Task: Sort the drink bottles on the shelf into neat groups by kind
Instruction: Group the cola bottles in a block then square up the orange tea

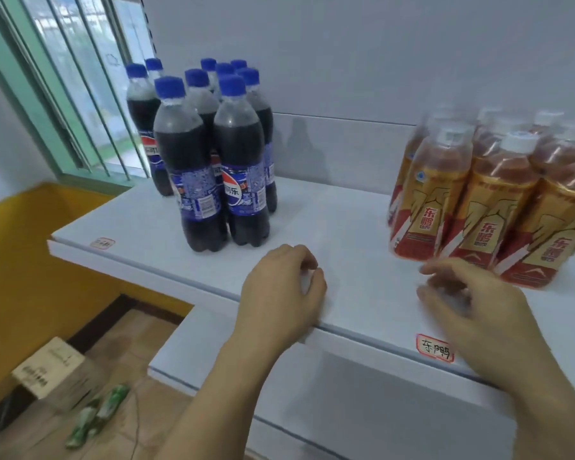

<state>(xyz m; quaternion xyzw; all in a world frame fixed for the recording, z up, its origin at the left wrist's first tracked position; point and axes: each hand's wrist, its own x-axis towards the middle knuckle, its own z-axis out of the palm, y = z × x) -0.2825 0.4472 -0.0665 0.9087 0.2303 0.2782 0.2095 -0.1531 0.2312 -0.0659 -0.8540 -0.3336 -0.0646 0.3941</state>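
Shelf (pixel 346 234): I see a white shelf running from the left end, by the window, off past the right edge of my view; a lower white shelf (pixel 346 393) juts out beneath it.
Window (pixel 63 78): green-framed and barred, behind the shelf's left end.
Cola bottles (pixel 213 144): a tight upright cluster with blue caps and dark drink, standing toward the left end of the shelf. The two front ones sit near the front edge, the rest packed behind them toward the back wall.
Tea bottles (pixel 485 194): a cluster with white caps, gold and red labels and amber drink, at the right end of the shelf and well apart from the cola. The front row stands close to the front edge. They are blurred, so I cannot count them.
Left hand (pixel 279 293): my left grip rests at the shelf's front edge, between the two clusters, fingers curled loosely inward and holding nothing.
Right hand (pixel 472 303): my right grip hovers near the front edge, just in front of the tea bottles, fingers spread and empty; motion blur hides whether a fingertip touches a bottle.
Cardboard box (pixel 54 370): on the floor under the left end.
Price tag (pixel 435 347): red-bordered, handwritten, stuck on the shelf's front edge below the tea bottles.
Small tag (pixel 102 243): near the front left corner, too faint to read.
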